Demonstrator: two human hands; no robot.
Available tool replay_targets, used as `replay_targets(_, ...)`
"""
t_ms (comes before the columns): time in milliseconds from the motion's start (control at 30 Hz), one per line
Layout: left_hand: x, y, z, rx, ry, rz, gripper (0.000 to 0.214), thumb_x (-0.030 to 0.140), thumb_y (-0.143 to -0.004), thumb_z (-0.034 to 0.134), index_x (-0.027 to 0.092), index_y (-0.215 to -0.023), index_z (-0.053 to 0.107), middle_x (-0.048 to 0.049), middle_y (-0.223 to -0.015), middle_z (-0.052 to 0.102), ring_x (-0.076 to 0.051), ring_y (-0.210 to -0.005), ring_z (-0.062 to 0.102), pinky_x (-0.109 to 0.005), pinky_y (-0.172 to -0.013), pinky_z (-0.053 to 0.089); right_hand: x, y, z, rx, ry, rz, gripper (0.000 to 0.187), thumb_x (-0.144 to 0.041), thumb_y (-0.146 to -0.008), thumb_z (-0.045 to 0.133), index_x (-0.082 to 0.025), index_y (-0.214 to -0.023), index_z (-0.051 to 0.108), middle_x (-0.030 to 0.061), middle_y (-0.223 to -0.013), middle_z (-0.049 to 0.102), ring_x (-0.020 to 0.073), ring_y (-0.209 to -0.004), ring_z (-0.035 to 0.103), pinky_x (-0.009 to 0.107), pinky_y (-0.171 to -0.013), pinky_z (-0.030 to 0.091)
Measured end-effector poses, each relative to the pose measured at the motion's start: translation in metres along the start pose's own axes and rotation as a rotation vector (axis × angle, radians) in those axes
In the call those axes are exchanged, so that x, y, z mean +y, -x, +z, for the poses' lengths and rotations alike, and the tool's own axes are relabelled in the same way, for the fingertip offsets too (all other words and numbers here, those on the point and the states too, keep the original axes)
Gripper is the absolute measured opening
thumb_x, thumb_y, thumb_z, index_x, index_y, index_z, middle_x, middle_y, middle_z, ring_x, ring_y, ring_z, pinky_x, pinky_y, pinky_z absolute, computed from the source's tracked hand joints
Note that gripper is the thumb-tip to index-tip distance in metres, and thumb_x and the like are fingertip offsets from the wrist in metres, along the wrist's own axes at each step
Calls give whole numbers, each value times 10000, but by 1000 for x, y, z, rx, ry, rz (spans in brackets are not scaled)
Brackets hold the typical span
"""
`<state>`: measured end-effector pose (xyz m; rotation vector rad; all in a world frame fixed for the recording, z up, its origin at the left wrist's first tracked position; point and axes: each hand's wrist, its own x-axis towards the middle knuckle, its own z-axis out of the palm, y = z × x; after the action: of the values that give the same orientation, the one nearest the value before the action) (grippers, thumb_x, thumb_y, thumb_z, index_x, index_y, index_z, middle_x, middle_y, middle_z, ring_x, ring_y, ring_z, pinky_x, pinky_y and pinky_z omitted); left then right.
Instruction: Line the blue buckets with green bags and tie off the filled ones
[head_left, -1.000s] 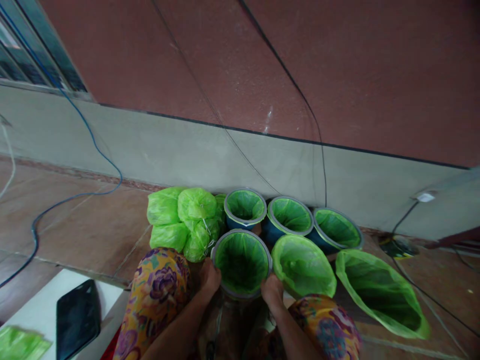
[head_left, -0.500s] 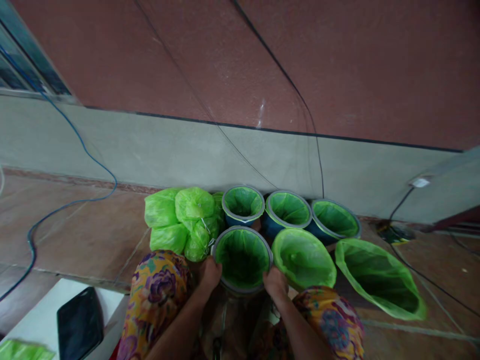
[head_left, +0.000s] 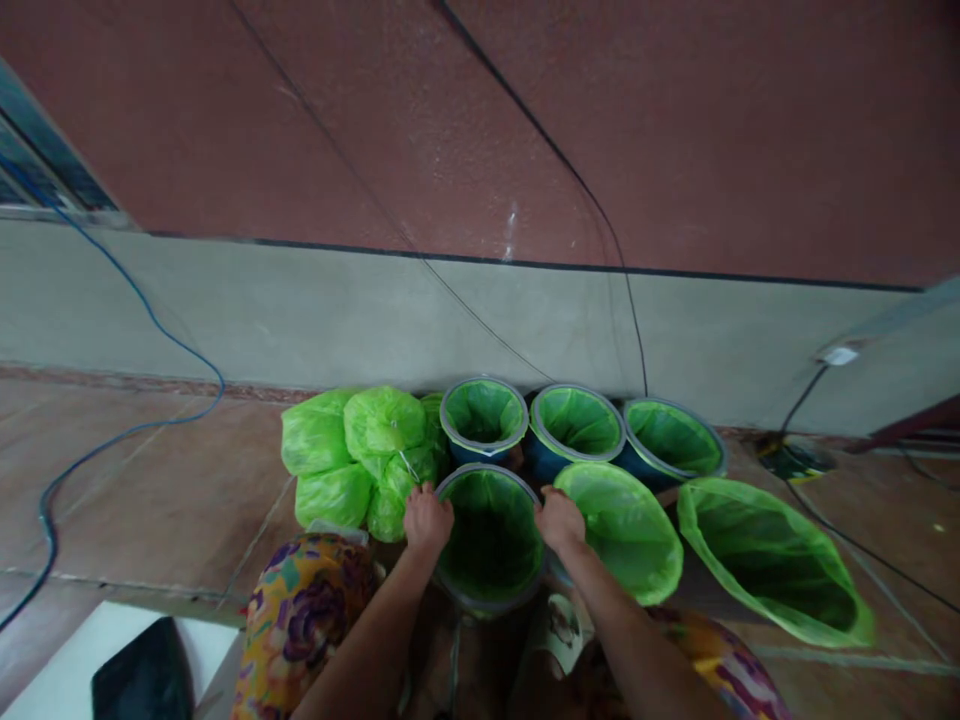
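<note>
A round bin lined with a green plastic bag (head_left: 487,535) stands on the floor right in front of me. My left hand (head_left: 426,518) grips its rim on the left side, fingers curled over the edge. My right hand (head_left: 559,520) grips the rim on the right side the same way. Three more lined blue bins (head_left: 576,425) stand in a row behind it against the wall. To its right are two open green bags (head_left: 622,525), the far one (head_left: 772,560) lying slanted.
Several tied, full green bags (head_left: 352,455) are piled at the left of the bins. A blue cable (head_left: 112,435) loops over the tiled floor at left. Black wires run down the wall. A white surface with a dark tablet (head_left: 139,685) sits at bottom left.
Both hands have slid forward along the bin's rim, from its near side to its left and right sides. The view has tipped slightly.
</note>
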<state>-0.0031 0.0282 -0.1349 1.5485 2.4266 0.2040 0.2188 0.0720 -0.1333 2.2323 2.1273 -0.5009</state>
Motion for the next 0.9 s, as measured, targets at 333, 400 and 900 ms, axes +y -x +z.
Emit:
replay_targets(333,13,-69,27,-234,-132,231,316,15,-808,422,109,-1039,616,-151,-994,650,-233,-1006,613,-298,-857,462,-6,-59,24,-136,123,-177,288,-57,-826,464,-86,-1046,647,163,-1062,664,220,-1008,615,272,-861,415)
replay_targets(400,13,-69,28,-235,-139,216,323,7,-801,420,99,-1049,606,-156,-997,645,-242,-1008,610,-311,-854,465,-8,-59,24,-132,126,-171,297,-39,-832,428,-78,-1024,652,172,-1046,664,224,-988,623,281,-839,424)
replay_targets(900,3,-74,23,-291,-116,194,254,179,-813,521,150,-1059,579,-123,-1061,661,-232,-1010,631,-306,-845,468,3,-68,16,-175,124,-200,307,-271,-824,606,-127,-1094,580,133,-1083,648,227,-1008,626,280,-807,433)
